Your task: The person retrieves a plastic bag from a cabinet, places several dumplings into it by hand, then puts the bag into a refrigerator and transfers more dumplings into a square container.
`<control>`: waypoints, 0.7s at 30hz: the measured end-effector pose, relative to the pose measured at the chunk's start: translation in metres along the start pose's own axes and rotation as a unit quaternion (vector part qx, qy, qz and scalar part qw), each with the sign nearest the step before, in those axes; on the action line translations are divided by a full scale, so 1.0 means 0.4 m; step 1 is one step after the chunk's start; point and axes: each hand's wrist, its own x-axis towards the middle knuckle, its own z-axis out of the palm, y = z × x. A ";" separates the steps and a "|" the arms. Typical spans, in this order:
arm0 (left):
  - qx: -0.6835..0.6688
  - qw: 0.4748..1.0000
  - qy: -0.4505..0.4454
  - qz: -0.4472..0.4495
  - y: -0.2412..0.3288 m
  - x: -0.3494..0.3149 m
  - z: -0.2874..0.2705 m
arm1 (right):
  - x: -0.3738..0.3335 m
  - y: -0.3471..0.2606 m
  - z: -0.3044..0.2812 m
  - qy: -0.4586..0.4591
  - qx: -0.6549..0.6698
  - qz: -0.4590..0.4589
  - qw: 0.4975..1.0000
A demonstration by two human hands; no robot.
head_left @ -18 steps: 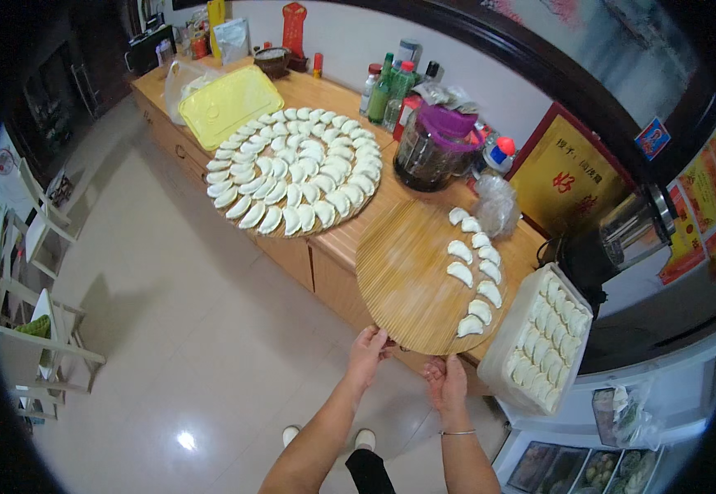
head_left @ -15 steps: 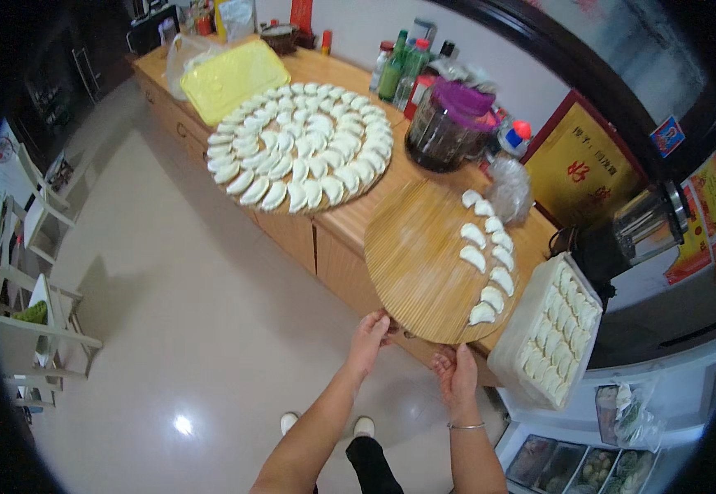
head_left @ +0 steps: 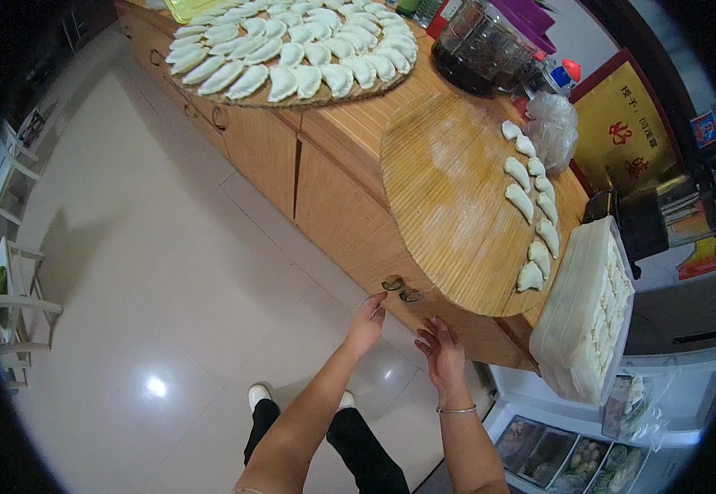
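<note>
A round slatted board point(head_left: 448, 189), dusted with flour, lies on the wooden cabinet top and juts past its front edge. Several white dumplings point(head_left: 519, 202) run along its right side. My left hand point(head_left: 364, 325) is by the cabinet front, just below two dark ring handles point(head_left: 401, 290); it holds nothing, its fingers stretched forward. Below the board's near rim, my right hand point(head_left: 443, 350) is open and empty, fingers apart, a bracelet on the wrist. Neither hand touches the board. Farther left, another round board point(head_left: 288, 100) is covered with dumplings in rings.
White stacked containers point(head_left: 568, 321) with dumplings on top stand at the right end of the cabinet. Behind the board are a dark-filled jar point(head_left: 477, 49) with a purple lid and a plastic bag point(head_left: 552, 123). An open freezer drawer point(head_left: 568, 461) sits low right; white chairs point(head_left: 25, 300) stand far left.
Both hands have come away from the slatted board's near rim and are now apart from it. My view has shifted, bringing the board and cabinet front closer.
</note>
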 end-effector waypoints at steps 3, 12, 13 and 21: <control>0.110 0.968 0.080 0.212 -0.154 0.092 0.051 | 0.032 -0.005 0.003 -0.019 0.014 -0.020 1.000; 0.050 0.997 -0.051 0.005 -0.185 0.172 0.082 | 0.051 0.116 -0.095 -0.017 0.036 -0.006 0.999; 0.073 0.997 -0.039 0.007 -0.194 0.140 0.063 | 0.043 0.130 -0.099 -0.012 0.041 0.000 0.999; 0.216 0.962 0.147 0.076 -0.476 -0.145 -0.446 | 0.015 0.249 -0.065 -0.012 0.011 0.068 0.998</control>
